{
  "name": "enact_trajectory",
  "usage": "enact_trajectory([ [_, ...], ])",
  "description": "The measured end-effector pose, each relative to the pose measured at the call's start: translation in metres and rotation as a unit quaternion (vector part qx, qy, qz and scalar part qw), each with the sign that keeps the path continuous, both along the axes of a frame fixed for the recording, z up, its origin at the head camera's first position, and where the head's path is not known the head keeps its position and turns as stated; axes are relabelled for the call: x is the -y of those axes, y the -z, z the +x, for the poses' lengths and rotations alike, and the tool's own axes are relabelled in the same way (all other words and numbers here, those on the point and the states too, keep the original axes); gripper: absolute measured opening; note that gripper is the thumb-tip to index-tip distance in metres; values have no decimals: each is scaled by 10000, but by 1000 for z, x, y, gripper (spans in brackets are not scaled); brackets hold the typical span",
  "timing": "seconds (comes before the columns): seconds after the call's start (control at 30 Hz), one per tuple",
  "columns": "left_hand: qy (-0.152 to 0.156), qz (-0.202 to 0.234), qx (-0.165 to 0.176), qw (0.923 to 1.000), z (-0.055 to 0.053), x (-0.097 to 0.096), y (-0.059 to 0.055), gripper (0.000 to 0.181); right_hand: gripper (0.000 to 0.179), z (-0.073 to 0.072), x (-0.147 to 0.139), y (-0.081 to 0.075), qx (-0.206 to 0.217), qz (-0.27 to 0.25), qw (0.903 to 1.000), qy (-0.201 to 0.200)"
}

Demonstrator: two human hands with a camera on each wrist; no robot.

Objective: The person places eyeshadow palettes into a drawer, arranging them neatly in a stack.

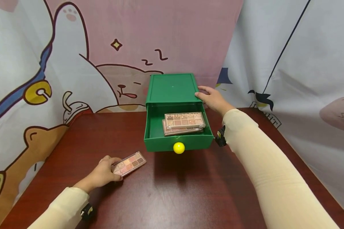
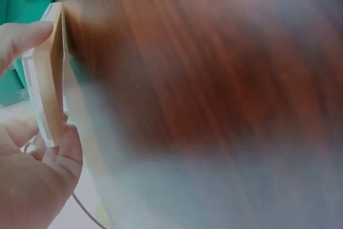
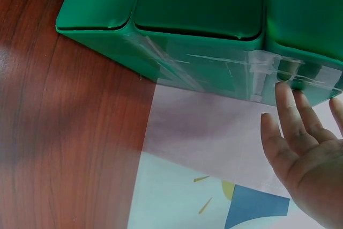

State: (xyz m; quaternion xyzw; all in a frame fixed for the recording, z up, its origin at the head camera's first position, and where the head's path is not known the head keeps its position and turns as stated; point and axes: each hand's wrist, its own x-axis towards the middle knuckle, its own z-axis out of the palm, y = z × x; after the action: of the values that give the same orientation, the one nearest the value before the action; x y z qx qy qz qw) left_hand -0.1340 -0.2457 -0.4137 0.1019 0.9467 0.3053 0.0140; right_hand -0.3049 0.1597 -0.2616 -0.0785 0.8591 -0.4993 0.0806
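Note:
An eyeshadow palette (image 1: pixel 130 163) with a clear lid is gripped by my left hand (image 1: pixel 103 171), low over the table's left part. The left wrist view has that palette (image 2: pixel 51 79) edge-on between thumb and fingers. A green drawer box (image 1: pixel 173 87) stands at the centre with its drawer (image 1: pixel 160 144) pulled out, a yellow knob (image 1: pixel 179 148) on the front. Inside, toward the right, one palette (image 1: pixel 184 121) lies on top of another (image 1: pixel 169 131). My right hand (image 1: pixel 213 99) touches the box's right side with fingers extended; its fingertips (image 3: pixel 282 90) meet the taped green wall.
The reddish-brown wooden table (image 1: pixel 172 197) stretches around the box. Behind and beside it hangs a cartoon-printed cloth (image 1: pixel 172 35). Small black devices sit at both sleeves, the left one (image 1: pixel 87 211) and the right one (image 1: pixel 220 136).

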Motion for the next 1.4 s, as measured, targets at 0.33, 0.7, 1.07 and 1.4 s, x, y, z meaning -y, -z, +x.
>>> enact_trajectory([
  [0.33,-340,214,-348,9986,-4,10,-24,63,60,2,0,-2,-47,79,10000,11],
  [0.7,-577,9,-847,9947,-12,31,-77,62,60,3,-1,-2,-97,103,9999,-71],
  [1.07,-683,-206,-1414,9874,-25,29,-139,67,60,4,-1,-1,-153,230,9996,-43],
  [1.4,-639,48,-1390,9882,-34,-1,-183,69,60,4,-2,0,-171,228,9996,-71],
])
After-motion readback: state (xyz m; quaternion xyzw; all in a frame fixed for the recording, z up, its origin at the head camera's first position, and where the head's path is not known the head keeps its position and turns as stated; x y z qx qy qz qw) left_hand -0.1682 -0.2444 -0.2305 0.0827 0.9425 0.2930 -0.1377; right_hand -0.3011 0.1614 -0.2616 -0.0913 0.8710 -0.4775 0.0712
